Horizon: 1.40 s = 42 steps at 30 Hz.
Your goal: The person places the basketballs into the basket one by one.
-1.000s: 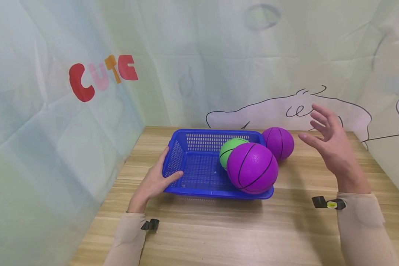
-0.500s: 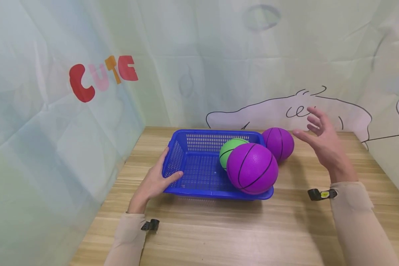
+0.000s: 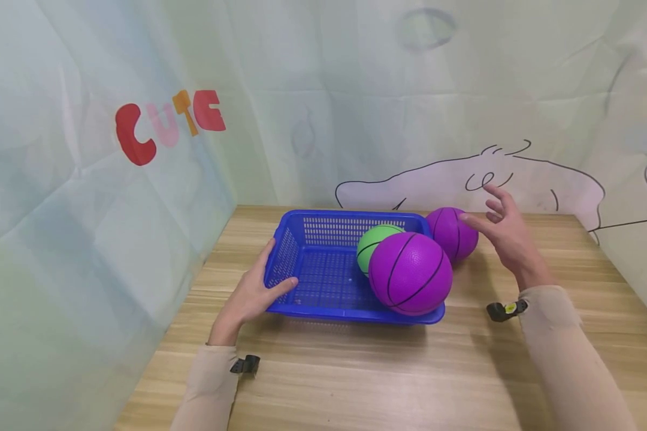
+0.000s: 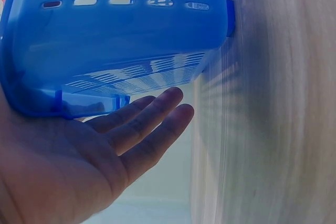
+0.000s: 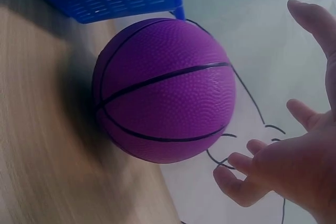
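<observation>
A blue plastic basket [image 3: 350,314] stands on the table. My left hand [image 3: 250,293] holds its left rim, the thumb over the inner side and the fingers outside. In the left wrist view those fingers [image 4: 152,129] reach along the outer wall. A green ball [image 3: 372,242] sits at the basket's right end, partly hidden by a larger purple ball [image 3: 410,272] resting in front of it. Beyond the basket's right side, a second purple ball [image 3: 452,232], marked like a basketball, lies on the table. Beside it my right hand [image 3: 509,239] hovers with fingers spread, holding nothing; the right wrist view shows a gap.
The wooden table [image 3: 356,377] ends at a printed cloth backdrop [image 3: 291,90] behind and on both sides. Each wrist wears a small black camera. The second purple ball lies close to the basket's right wall and near the back cloth.
My right hand has moved left, closer to the purple ball outside the basket. My left hand, the basket and the balls have stayed in place.
</observation>
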### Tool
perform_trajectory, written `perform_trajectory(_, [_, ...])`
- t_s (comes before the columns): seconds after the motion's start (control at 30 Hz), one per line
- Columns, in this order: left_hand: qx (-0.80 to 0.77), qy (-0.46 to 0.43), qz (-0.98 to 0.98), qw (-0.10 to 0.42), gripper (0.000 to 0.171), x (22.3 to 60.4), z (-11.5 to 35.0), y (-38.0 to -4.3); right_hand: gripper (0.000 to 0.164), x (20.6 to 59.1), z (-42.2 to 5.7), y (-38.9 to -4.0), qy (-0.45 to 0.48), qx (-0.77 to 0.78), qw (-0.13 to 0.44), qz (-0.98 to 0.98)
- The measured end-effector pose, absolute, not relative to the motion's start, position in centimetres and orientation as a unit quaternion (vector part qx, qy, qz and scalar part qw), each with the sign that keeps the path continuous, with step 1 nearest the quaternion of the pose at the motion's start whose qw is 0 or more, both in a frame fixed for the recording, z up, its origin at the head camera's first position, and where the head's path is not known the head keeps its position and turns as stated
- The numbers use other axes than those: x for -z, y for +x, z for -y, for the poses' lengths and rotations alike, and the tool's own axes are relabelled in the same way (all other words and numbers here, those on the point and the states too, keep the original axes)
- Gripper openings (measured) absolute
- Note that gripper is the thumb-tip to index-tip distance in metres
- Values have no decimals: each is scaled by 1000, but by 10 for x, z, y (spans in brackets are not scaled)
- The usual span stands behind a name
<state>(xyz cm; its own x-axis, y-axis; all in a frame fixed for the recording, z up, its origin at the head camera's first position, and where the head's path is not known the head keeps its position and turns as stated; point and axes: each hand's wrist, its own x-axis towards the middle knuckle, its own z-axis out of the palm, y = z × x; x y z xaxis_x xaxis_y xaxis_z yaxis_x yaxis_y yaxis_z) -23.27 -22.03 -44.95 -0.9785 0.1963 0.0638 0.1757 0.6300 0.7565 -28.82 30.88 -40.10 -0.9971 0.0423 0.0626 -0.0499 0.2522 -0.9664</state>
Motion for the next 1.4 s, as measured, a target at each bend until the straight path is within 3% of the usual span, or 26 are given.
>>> perform_trajectory(1.4, [-418,100,-903,16,108,449,221,-232,116,463,-293,-305,-5,-580,17,815])
